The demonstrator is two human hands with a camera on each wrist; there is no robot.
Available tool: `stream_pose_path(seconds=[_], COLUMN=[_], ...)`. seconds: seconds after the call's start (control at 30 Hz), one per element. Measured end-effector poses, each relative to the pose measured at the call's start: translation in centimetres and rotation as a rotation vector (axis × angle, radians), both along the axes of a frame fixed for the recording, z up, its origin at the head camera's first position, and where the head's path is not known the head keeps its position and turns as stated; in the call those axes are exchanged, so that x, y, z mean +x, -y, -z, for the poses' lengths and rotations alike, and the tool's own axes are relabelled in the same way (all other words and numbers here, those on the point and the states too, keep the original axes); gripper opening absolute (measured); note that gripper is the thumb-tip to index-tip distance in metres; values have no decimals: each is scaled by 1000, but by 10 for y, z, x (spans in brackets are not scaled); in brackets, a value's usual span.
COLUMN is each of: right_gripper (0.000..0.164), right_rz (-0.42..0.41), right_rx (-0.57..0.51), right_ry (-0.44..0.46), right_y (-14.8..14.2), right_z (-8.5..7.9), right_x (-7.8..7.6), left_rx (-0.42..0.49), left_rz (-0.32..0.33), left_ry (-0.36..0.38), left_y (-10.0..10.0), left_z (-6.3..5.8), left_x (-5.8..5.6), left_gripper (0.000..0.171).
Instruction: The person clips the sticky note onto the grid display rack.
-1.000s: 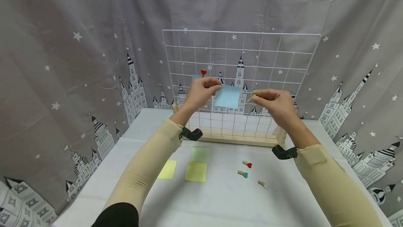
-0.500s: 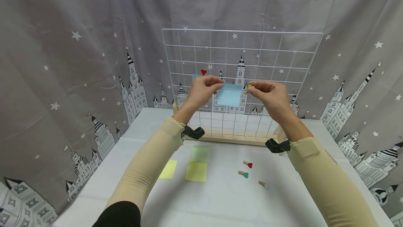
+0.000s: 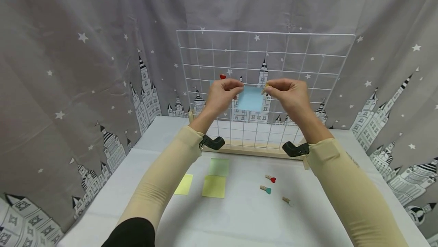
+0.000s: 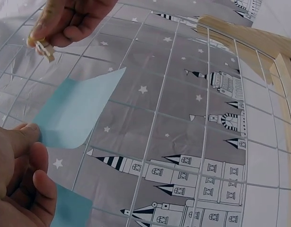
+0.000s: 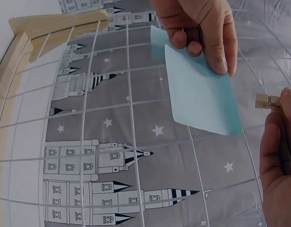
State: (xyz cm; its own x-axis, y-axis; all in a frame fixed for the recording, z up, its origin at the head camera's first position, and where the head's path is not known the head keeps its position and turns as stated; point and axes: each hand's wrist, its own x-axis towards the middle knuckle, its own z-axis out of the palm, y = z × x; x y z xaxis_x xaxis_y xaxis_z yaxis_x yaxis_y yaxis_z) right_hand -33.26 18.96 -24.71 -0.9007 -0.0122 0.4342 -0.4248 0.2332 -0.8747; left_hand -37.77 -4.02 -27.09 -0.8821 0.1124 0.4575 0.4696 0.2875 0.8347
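Between thumb and fingers, my left hand (image 3: 221, 96) pinches the upper left corner of a blue sticky note (image 3: 251, 99), held up against a white wire grid (image 3: 301, 53). My right hand (image 3: 291, 94) pinches a small wooden clothespin (image 5: 267, 101) with a yellow top, close to the note's upper right corner. In the right wrist view a gap shows between the clothespin and the paper. A second blue note (image 4: 70, 208) hangs on the grid behind my left hand, under a clothespin with a red heart (image 3: 222, 76).
The grid stands in a wooden base (image 3: 253, 150) on a white table. Yellow notes (image 3: 213, 187) and a green note (image 3: 219, 166) lie in front at left. To the right lie clothespins with a red heart (image 3: 272, 179), a teal heart (image 3: 268, 190) and a pale top (image 3: 286, 200).
My right hand has moved left and up with the clothespin, nearer the blue note's right corner. My left hand has shifted slightly up and right, raising the note a little.
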Motion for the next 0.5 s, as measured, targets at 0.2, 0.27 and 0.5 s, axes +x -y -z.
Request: stream_pose_path(seconds=[0.2, 0.27, 0.5], right_gripper=[24, 24, 22], right_rz=[0, -3, 7], right_rx=[-19, -20, -32], right_ry=[-28, -32, -22], right_y=[5, 7, 14], right_z=[-4, -5, -12], right_x=[-10, -13, -22], left_rx=[24, 39, 88], left_rz=[0, -1, -12], left_ry=[-16, -17, -8], left_y=[-3, -3, -5], left_z=[0, 0, 0], left_x=[-2, -3, -4], left_gripper=[13, 13, 13])
